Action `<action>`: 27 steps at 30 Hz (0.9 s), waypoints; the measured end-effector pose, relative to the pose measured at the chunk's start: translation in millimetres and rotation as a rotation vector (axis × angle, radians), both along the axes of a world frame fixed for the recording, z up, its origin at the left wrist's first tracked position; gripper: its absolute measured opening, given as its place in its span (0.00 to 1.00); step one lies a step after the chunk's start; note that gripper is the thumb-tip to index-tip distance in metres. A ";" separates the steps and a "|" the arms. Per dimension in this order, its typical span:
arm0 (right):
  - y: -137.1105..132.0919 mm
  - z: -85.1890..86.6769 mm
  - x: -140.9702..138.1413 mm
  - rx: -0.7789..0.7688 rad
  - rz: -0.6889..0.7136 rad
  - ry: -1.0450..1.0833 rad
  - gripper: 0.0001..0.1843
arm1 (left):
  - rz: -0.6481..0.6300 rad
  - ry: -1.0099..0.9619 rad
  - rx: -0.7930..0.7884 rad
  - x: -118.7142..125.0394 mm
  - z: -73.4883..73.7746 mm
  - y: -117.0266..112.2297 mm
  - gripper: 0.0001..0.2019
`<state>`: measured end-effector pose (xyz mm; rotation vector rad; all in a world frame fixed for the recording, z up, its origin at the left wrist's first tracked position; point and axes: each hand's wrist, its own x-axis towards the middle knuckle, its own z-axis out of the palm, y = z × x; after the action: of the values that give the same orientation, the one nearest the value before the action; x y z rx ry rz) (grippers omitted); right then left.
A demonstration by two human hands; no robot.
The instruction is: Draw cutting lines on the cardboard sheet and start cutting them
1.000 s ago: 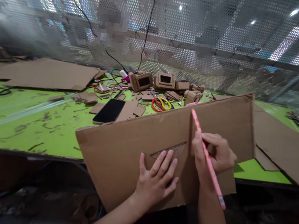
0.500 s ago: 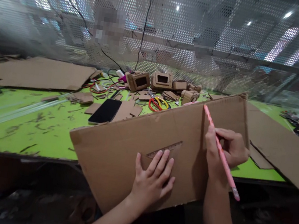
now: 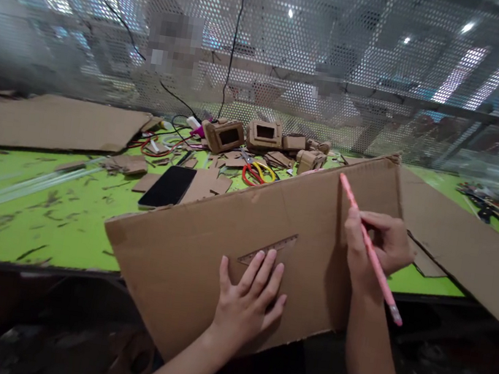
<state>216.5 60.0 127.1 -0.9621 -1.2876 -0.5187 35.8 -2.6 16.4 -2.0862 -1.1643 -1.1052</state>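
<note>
A large brown cardboard sheet (image 3: 176, 245) leans tilted against the near edge of the table. My left hand (image 3: 247, 298) lies on it with the fingers spread, the fingertips pressing a small clear set square (image 3: 268, 248) to the surface. In my right hand (image 3: 378, 245) is a pink pencil (image 3: 374, 257), gripped near its middle. Its unsharpened-looking upper end reaches toward the sheet's top edge; whether it touches the cardboard I cannot tell. The white-and-pink eraser end points down toward me.
On the green table (image 3: 65, 210) lie a black phone (image 3: 168, 187), scissors with red and yellow handles (image 3: 258, 173), cardboard scraps and several small cardboard boxes (image 3: 263, 135). Larger cardboard sheets rest at left (image 3: 63, 124) and right (image 3: 465, 236). A perforated metal screen (image 3: 270, 41) stands behind.
The view has shifted slightly, moving the table and sheet a little left in the picture. My right hand and pencil sit slightly farther right relative to the sheet; the left hand stays on the set square.
</note>
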 end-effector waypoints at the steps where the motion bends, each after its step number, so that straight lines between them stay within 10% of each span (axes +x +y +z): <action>1: 2.1 0.1 4.2 0.002 -0.019 0.036 0.03 | -0.001 -0.002 0.002 0.0 -0.1 0.1 0.27; 15: -12.1 1.6 -37.3 0.011 0.225 -0.331 0.09 | -0.009 -0.007 0.017 -1.1 -0.2 0.4 0.30; 27: 2.1 12.9 6.6 0.020 -0.110 -0.002 0.05 | -0.013 -0.023 0.005 0.7 1.5 0.2 0.24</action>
<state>223.1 62.0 140.0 -1.0194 -1.2336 -0.6164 36.5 -2.4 17.9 -2.0853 -1.1591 -1.1404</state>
